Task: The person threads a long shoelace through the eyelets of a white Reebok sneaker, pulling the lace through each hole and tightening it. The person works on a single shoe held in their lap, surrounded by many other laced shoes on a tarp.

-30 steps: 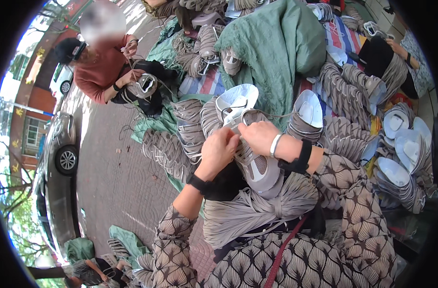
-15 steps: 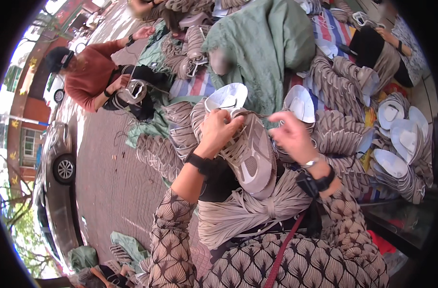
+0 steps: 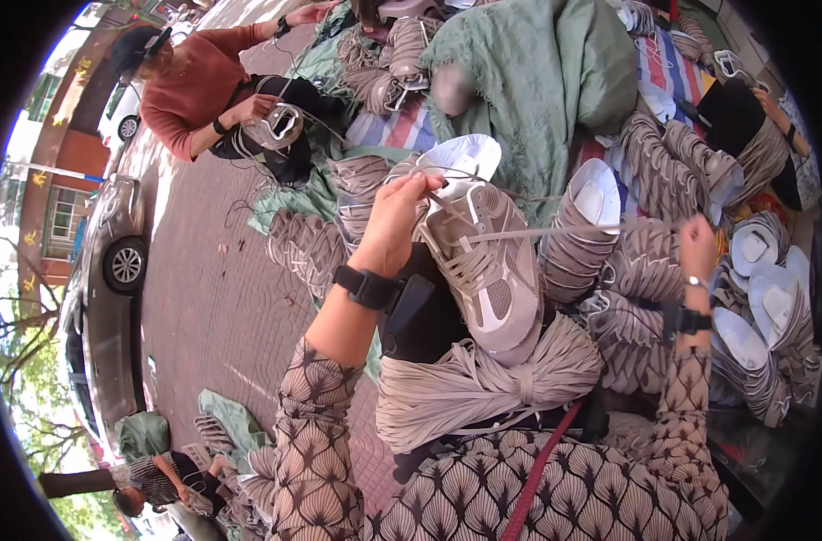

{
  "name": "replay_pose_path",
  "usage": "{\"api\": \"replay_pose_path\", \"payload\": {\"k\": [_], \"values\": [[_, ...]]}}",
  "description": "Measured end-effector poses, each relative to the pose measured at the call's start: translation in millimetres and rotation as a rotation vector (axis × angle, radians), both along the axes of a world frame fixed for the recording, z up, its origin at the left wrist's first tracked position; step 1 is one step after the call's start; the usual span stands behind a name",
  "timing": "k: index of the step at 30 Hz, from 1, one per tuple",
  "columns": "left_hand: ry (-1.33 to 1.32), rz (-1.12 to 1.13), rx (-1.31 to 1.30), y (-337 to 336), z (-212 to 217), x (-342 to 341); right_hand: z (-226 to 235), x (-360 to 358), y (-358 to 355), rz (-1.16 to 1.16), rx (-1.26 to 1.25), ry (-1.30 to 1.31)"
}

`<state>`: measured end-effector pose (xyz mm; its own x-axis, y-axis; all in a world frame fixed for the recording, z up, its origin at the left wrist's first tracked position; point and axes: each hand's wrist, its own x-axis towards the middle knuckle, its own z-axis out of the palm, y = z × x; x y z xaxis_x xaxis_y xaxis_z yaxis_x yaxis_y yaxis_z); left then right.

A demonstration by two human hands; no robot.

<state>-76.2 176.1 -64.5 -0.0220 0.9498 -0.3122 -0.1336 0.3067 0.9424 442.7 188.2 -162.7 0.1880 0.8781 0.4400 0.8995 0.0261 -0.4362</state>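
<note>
A beige-grey sneaker upper point(image 3: 498, 293) with mesh panels rests over my lap, toe toward me, partly laced. My right hand point(image 3: 697, 248) is closed far out to the right, gripping a flat grey shoelace point(image 3: 573, 232) that runs taut from the shoe's eyelets. At the shoe's opening, my left hand point(image 3: 395, 216) is pinched on a strand that looks like the lace's other part; its fingertips partly hide it. Below the toe lies a thick bundle of loose beige laces point(image 3: 465, 397), tied in the middle.
Rows of stacked shoe uppers point(image 3: 650, 270) and white-lined ones point(image 3: 771, 307) lie to the right. A green cloth sack point(image 3: 555, 81) covers striped sheeting ahead. A co-worker in a rust sweater point(image 3: 190, 86) handles another upper point(image 3: 278, 126) at left; a parked car point(image 3: 114, 270) stands beyond the paving.
My right hand has swung out to the right, drawing the lace straight. My left hand has closed from a looser hold near the shoe's opening. The view has shifted slightly.
</note>
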Motion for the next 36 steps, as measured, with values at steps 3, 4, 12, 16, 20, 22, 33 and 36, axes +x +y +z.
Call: {"api": "replay_pose_path", "payload": {"k": [3,4,12,16,20,22,33,36], "values": [[0.010,-0.044,0.057,6,8,9,-47,115,-68,-0.353,-0.236,-0.329],[0.007,-0.035,0.053,4,10,7,-58,121,-89,-0.349,-0.317,-0.335],[0.052,0.055,0.104,-13,65,-25,-56,-13,-55,0.081,-0.210,0.011],[-0.062,0.152,0.187,-34,83,-64,62,-169,-4,0.583,-0.196,0.571],[-0.155,0.232,0.248,-67,92,-107,106,-288,14,1.071,-0.581,0.765],[-0.203,0.275,0.267,-81,94,-124,120,-324,17,1.201,-0.550,0.586],[1.250,0.249,0.573,-86,32,-69,146,-332,15,1.352,-1.132,0.754],[0.753,-0.330,0.441,-69,44,-27,160,-330,11,1.388,-1.148,0.636]]}}
